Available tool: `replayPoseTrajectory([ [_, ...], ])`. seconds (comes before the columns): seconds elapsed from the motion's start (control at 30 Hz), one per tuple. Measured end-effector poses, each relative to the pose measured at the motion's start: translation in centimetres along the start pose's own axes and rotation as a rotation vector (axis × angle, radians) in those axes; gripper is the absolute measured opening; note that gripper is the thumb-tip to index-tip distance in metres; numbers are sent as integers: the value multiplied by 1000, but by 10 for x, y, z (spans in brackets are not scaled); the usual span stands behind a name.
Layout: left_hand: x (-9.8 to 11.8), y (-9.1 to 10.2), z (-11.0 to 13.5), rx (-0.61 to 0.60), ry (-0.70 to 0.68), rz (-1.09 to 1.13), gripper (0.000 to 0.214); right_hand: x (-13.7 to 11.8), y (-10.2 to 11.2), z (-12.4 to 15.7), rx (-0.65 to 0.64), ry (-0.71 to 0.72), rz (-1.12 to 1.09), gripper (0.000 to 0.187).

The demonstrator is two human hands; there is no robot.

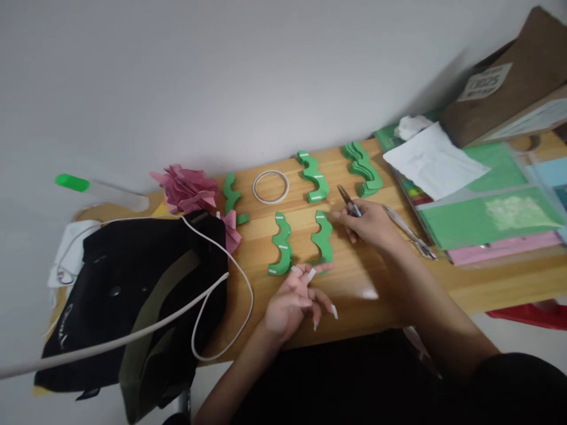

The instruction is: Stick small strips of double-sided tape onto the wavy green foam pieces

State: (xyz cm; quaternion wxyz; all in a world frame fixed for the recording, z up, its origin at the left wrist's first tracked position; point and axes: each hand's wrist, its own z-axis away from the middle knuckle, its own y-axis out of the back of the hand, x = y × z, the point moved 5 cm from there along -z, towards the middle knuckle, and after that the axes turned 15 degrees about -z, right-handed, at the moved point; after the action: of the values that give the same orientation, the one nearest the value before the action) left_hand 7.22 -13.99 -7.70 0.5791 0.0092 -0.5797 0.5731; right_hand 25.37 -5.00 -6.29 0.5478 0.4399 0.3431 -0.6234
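Observation:
My left hand [290,304] is palm up over the table's near edge, fingers spread, with several small white tape pieces [311,274] stuck on the fingertips. Its index finger reaches the lower end of a green wavy paper piece [323,236]. Closed round a pair of scissors [349,202], my right hand [365,223] rests to the right, the dark pointed tips aimed up and left. More green wavy pieces with white tape strips lie nearby, one at lower left [280,243] and one above [313,177]. A white tape roll [254,188] lies flat behind them.
A green wavy stack [363,170] lies near the wall. Pink paper flowers [188,190], a black bag [155,295] and a looping white cable [250,283] occupy the left. Rightward are a pen-like tool [410,232], coloured paper packs [478,218] and a cardboard box [518,77].

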Motion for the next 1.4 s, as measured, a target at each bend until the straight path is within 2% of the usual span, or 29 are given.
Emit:
replayPoseTrajectory([
  [0.1, 10, -8, 2, -47, -38, 55, 46, 3, 5, 30, 13, -34, -147, 27],
  [0.23, 16, -14, 4, -63, -57, 66, 47, 16, -7, 73, -102, -215, -266, 30],
  [0.37, 13, -15, 4, -25, -49, 45, 48, 24, -18, 93, -100, -282, -367, 33],
  [0.5, 17, -16, 6, 47, -62, -51, 52, 20, -16, 102, -86, -253, -377, 31],
  [0.7, 29, -17, 10, 194, -183, -141, 56, 15, -10, 116, -68, -255, -353, 30],
  [0.8, 29, -18, 10, 196, -218, -145, 57, 17, -13, 116, -91, -280, -380, 32],
  [1.03, 24, -17, 13, 203, -250, -267, 59, 21, -14, 111, -59, -274, -403, 31],
  [1.23, 17, -17, 22, 148, -344, -470, 62, 27, -17, 106, -63, -293, -384, 34],
  [1.4, 13, -13, 26, 129, -409, -485, 62, 33, -19, 104, -63, -310, -363, 37],
])
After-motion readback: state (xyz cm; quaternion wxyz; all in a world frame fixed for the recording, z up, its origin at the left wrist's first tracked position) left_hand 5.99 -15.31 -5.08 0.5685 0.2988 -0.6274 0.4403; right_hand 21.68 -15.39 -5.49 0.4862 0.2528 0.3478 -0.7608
